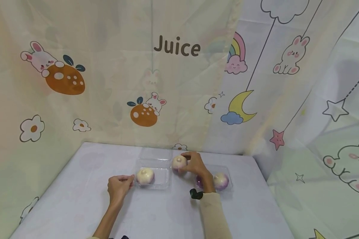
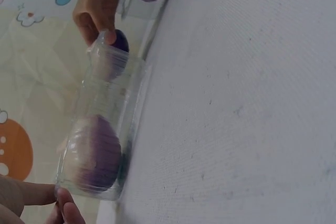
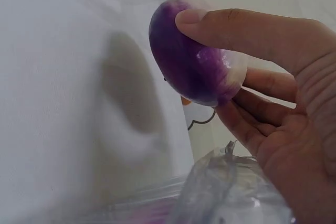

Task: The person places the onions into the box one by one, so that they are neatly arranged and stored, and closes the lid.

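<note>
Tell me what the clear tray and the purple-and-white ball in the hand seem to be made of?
The tray looks like thin clear plastic: glossy, see-through, with moulded edges. The ball in the right hand looks smooth and slightly shiny, purple fading to white, maybe soft rubber or a glazed bun; the pictures cannot settle which.

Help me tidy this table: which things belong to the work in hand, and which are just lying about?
In use:
- purple-and-white bun, gripped by the right hand
- clear tray holding another bun, its edge pinched by the left hand

Lying about:
- second tray with a bun
- cartoon curtain
</note>
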